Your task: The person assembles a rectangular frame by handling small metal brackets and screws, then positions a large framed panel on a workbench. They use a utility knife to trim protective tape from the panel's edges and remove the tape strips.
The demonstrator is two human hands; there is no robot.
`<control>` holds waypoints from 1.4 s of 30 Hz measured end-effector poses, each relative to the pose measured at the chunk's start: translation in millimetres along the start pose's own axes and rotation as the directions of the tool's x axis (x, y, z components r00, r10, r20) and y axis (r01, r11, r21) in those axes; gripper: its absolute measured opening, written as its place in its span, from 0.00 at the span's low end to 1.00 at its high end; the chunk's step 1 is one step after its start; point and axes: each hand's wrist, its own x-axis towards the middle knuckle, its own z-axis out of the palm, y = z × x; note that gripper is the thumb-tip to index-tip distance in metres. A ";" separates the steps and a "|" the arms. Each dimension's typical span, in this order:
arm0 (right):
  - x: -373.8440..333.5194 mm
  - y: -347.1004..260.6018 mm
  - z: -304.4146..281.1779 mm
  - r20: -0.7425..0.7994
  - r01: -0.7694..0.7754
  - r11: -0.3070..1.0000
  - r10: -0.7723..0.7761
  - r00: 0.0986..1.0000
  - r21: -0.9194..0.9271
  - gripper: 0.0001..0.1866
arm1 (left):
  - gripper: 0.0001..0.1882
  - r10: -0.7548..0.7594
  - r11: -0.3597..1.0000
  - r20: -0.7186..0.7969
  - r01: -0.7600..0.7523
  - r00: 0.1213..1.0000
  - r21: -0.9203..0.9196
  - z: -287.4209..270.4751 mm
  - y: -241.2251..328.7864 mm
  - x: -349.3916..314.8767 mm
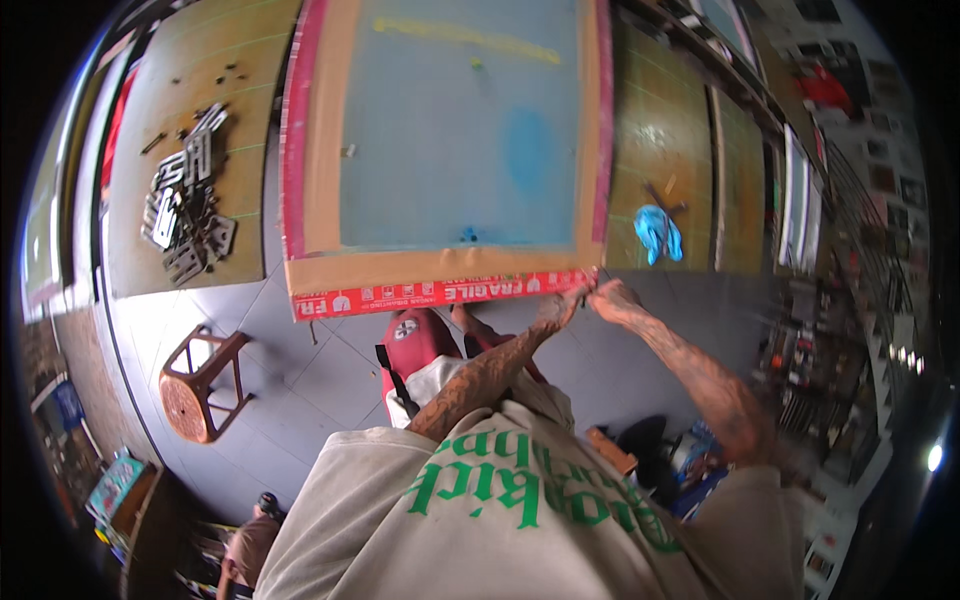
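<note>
Tape (405,295) in red with white printing runs along the near edge of a large framed panel (430,140), which lies between two tables, straight ahead of the person. The panel's long axis runs from near to far: its short near end faces the person's body, its near left corner sits a little closer than its near right one, and its far end lies outside the view. Tan strips border a blue-grey middle, which carries a yellow streak toward the far end, a blue patch on the right and a small dark blue mark close to the near border; pinkish-red strips line the left and right sides. Both hands meet at the panel's near right corner, just beside the tape's right end. The left hand (568,302) is narrow, its fingers drawn together at the edge; the right hand (614,299) is likewise bunched, close against the left. Whether either pinches the tape or something small, I cannot tell. On the left table (225,85) lies a heap of slotted metal plates (185,190) with small dark parts around it. On the right table (655,110), near its near edge, is a crumpled blue cloth (657,235). A brown stool (188,408) is on the tiled floor (300,385) at the near left, and farther back on that side another person (250,550) is partly visible.
</note>
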 end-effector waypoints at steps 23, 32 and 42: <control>-7.6 -100.4 173.7 0.121 0.092 -0.456 0.418 0.900 0.885 0.09 | 0.52 -0.409 0.854 0.268 0.263 0.872 0.448 -79.1 46.2 -17.6; -23.8 -98.3 260.3 0.264 -0.124 -0.579 0.163 0.950 0.805 0.14 | 0.26 -0.338 0.886 0.278 0.204 0.899 0.417 -242.4 150.6 -161.4; -64.6 -162.1 254.0 0.092 -0.088 -0.677 -0.031 0.995 0.731 0.15 | 0.33 0.109 0.635 -0.372 0.223 0.922 0.740 -333.6 228.2 -161.0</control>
